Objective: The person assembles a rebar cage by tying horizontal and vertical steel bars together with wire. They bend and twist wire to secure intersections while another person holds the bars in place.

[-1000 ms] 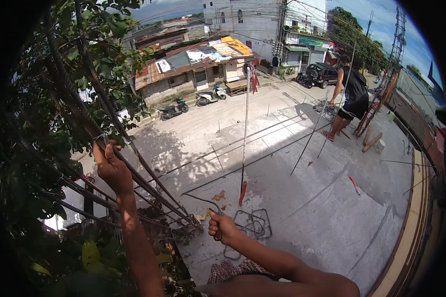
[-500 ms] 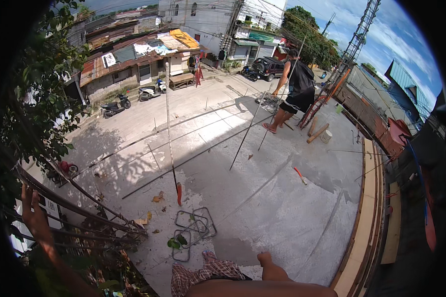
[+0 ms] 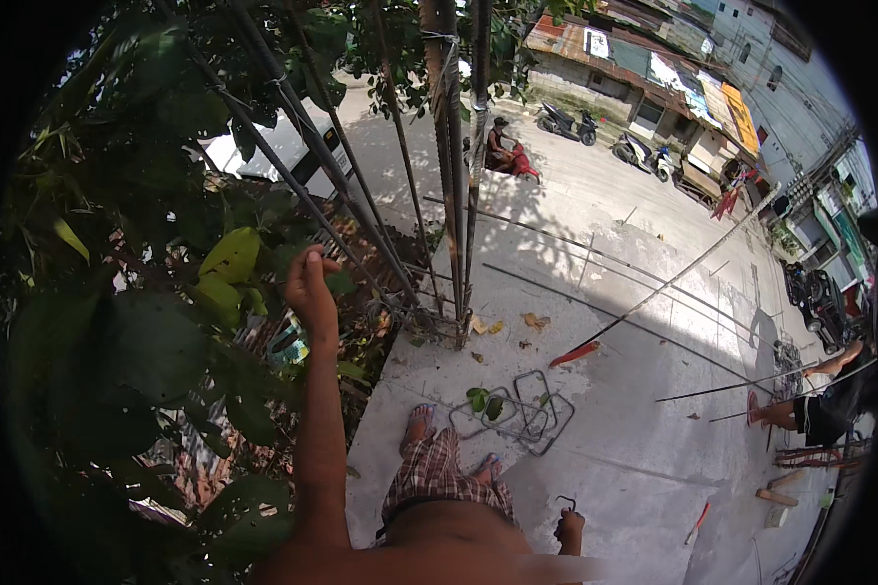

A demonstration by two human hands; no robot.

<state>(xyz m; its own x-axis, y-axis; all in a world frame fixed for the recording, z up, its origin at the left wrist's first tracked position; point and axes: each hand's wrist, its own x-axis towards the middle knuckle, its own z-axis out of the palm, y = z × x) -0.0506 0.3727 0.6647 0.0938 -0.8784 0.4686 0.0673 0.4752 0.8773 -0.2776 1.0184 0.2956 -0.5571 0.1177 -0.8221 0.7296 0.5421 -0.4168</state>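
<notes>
My left hand [image 3: 312, 297] is raised among the leaves [image 3: 229, 258] of a tree, beside a cluster of upright ribbed steel bars [image 3: 451, 175] bound with wire. Its fingers are loosely bent and apart, and I see nothing held in them. Low by my right side, my right hand [image 3: 570, 534] is closed round a small hooked metal rod [image 3: 567, 501], whose bent end sticks out above the fist. Several rectangular steel stirrups [image 3: 532, 378] lie overlapping on the concrete slab in front of my feet, with green leaves [image 3: 494, 408] on them.
A long bar with a red-orange end [image 3: 576, 355] slants over the slab [image 3: 615, 468]. Long thin bars [image 3: 624, 329] lie beyond it. The slab's left edge [image 3: 376, 390] drops toward foliage. Another person [image 3: 800, 413] stands at far right. A rider on a red motorbike [image 3: 524, 164] is on the road.
My view has swung left, so the bar cluster now stands ahead and the other person sits at the far right. My right hand with the hooked rod has come into view.
</notes>
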